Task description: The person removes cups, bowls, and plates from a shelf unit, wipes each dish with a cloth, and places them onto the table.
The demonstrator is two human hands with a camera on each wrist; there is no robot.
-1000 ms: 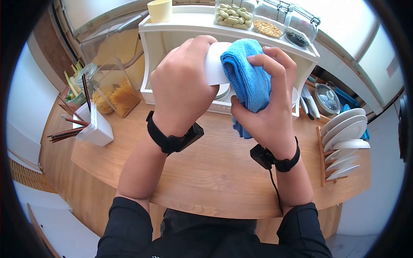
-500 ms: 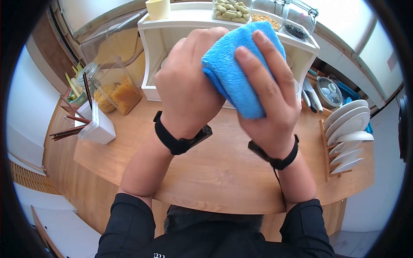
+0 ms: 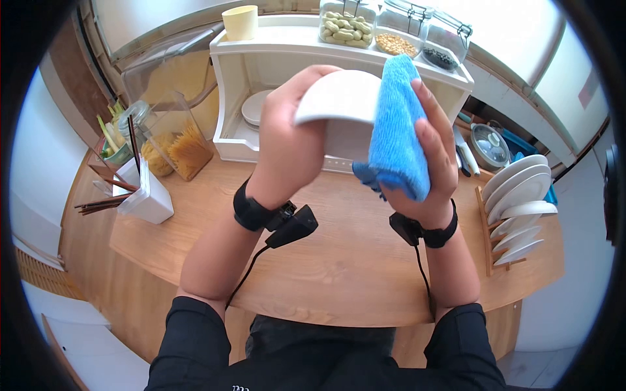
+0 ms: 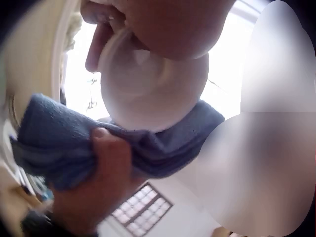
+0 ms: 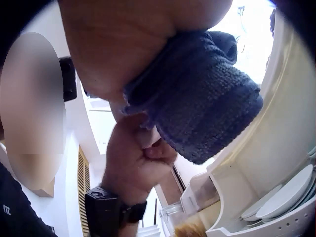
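Observation:
A white bowl (image 3: pixel 342 94) is held up above the table, its rim tipped down toward me. My left hand (image 3: pixel 290 140) grips it by the left side, thumb and fingers round the rim. A folded blue cloth (image 3: pixel 399 130) lies in my right hand (image 3: pixel 438 156), fingers curled behind it. The cloth presses along the bowl's right edge. In the left wrist view the bowl's round inside (image 4: pixel 153 98) faces the camera, and the cloth (image 4: pixel 59 128) runs along its lower rim. From the right wrist, the cloth (image 5: pixel 207 103) hides most of the bowl.
Behind the hands stands a white shelf (image 3: pixel 228 124) with plates inside, a yellow cup (image 3: pixel 240 23) and jars (image 3: pixel 349 27) on top. Left is a white chopstick holder (image 3: pixel 153 195) beside a spaghetti container (image 3: pixel 189 146). Plates (image 3: pixel 521 189) stand in a rack at right, near knives (image 3: pixel 468 156).
The cloth swung over the bowl, covering it half a second ago, and has now shifted back to its right side. The bowl has turned and shows again, with the left wrist rotated.

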